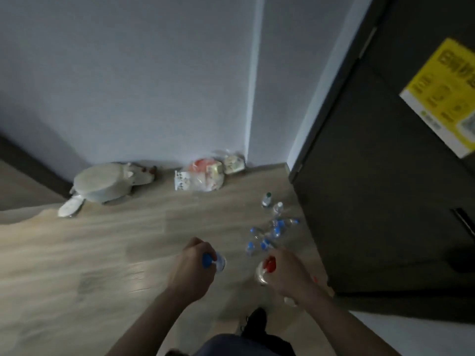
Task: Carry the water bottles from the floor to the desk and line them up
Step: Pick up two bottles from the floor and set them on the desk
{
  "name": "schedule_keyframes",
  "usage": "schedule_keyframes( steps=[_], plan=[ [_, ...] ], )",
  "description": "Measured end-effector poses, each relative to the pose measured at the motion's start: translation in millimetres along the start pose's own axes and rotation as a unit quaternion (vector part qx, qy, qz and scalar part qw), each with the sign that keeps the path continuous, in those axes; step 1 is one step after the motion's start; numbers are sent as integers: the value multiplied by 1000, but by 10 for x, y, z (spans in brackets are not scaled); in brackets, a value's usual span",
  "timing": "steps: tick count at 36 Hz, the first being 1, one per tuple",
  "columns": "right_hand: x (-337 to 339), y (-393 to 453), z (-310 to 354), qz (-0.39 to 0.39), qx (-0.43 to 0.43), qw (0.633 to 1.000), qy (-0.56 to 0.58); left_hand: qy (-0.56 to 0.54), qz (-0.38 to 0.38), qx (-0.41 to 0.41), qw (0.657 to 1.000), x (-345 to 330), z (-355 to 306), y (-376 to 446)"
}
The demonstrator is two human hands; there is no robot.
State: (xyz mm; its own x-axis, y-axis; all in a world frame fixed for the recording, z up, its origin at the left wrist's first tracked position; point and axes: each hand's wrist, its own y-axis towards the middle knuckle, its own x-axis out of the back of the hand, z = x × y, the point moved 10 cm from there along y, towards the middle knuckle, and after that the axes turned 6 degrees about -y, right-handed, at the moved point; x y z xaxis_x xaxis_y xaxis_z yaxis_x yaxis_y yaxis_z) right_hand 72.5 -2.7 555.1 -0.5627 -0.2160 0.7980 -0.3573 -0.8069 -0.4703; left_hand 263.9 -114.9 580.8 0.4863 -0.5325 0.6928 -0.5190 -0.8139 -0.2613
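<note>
My left hand point(191, 265) holds a blue-capped bottle point(214, 262) by its neck and my right hand point(288, 273) holds a red-capped bottle point(264, 269), one in each grip to save trips. More bottles point(270, 233) wait on the floor point(102, 240) by the dark door point(372, 201); no tabletop shows.

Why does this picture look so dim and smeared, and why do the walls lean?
Head view: dim room light, motion blur smearing the floor, the left hand and the loose bottles; the wide-angle lens bends the wall corner.
</note>
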Motion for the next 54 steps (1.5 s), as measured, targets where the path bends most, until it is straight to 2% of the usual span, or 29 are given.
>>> schedule_keyframes(
  steps=[13,20,25,33,42,46,54],
  plan=[
    [-383,-241,2716,-61,148,987,5,-18,-121,-3,993,2132,1301,-996],
    [-514,-345,4064,-59,239,969,25,21,-170,35,985,3120,1961,-1346],
    [-605,-296,5017,-57,298,953,-15,13,-230,62,971,3856,2456,-1594],
    [-940,0,6419,-8,363,931,-29,-18,-307,122,944,4893,3292,-1774],
    [-1399,337,8064,58,439,896,-31,-52,-358,199,911,5964,4273,-1912],
    [-1593,276,8873,74,485,869,-56,-77,-405,214,886,6416,4683,-2175],
    [-2065,60,10244,94,546,829,-76,-91,-450,245,854,7217,5463,-2733]
  ],
)
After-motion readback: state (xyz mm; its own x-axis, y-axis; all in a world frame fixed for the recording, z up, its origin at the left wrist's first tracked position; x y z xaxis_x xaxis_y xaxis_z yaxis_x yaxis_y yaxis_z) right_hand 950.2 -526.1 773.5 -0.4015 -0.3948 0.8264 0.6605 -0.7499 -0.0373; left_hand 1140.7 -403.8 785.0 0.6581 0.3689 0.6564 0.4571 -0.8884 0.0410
